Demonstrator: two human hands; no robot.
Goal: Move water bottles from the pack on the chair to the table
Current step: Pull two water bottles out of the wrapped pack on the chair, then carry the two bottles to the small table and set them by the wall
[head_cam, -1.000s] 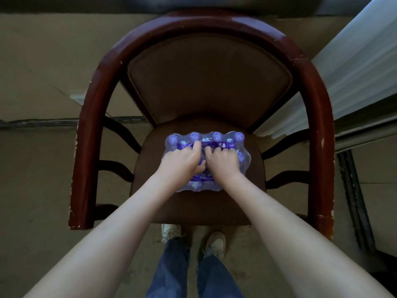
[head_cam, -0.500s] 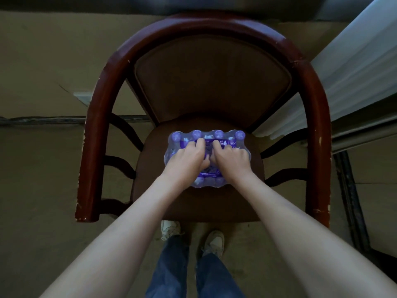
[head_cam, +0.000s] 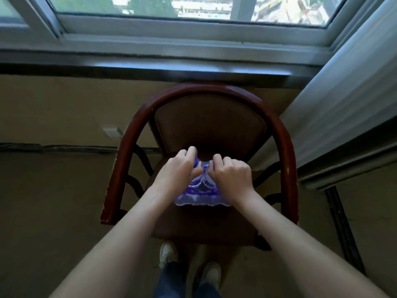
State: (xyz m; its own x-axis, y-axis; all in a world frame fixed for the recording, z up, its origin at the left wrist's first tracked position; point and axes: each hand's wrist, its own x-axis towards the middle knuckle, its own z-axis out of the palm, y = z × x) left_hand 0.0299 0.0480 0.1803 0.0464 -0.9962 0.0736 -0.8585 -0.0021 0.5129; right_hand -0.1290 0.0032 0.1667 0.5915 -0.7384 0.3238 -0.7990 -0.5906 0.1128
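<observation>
Chair (head_cam: pixel 120 168) stands against the wall under the window sill (head_cam: pixel 193 70); curtain (head_cam: pixel 343 108) hangs just beside its right arm. Curved armrests close in the seat on both sides (front edge open). Pack of water bottles (head_cam: pixel 200 193) sits mid-seat. Left hand (head_cam: pixel 179 175) and right hand (head_cam: pixel 233 176), 2 fists, pinch its plastic wrap at the top.

Both hands on shrink-wrapped bottle pack (head_cam: pixel 202 193) sitting on chair (head_cam: pixel 120 168) seat. Left hand (head_cam: pixel 178 175) and right hand (head_cam: pixel 231 176) side by side, fingers pinching plastic wrap at top. Window (head_cam: pixel 193 22) behind chair, curtain (head_cam: pixel 343 100) at right.
</observation>
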